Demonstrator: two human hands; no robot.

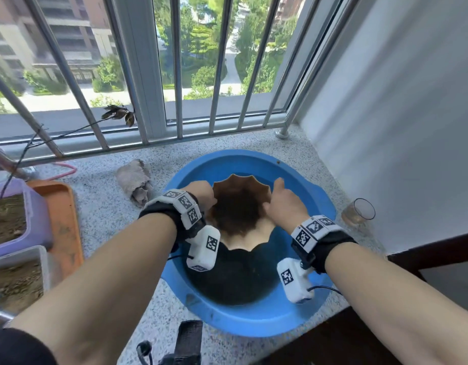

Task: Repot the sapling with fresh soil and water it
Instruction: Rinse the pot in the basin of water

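My left hand (201, 192) and right hand (282, 204) grip opposite sides of the scalloped brown pot (240, 214), fingers clamped on its rim, inside the blue basin (227, 317) on the speckled surface (109, 206). A glass (357, 212) stands right of my right hand; soil trays (19, 275) and the sapling (117, 114) lie left. Railing bars (177, 75) beyond.

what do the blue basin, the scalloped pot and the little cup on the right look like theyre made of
Blue basin: likely plastic, smooth, evenly coloured, with a soft sheen on its moulded rim. Scalloped pot: dark outside, pale inside; probably plastic or glazed ceramic, hard to tell. Cup: clear glass or clear plastic, since the counter shows through it.
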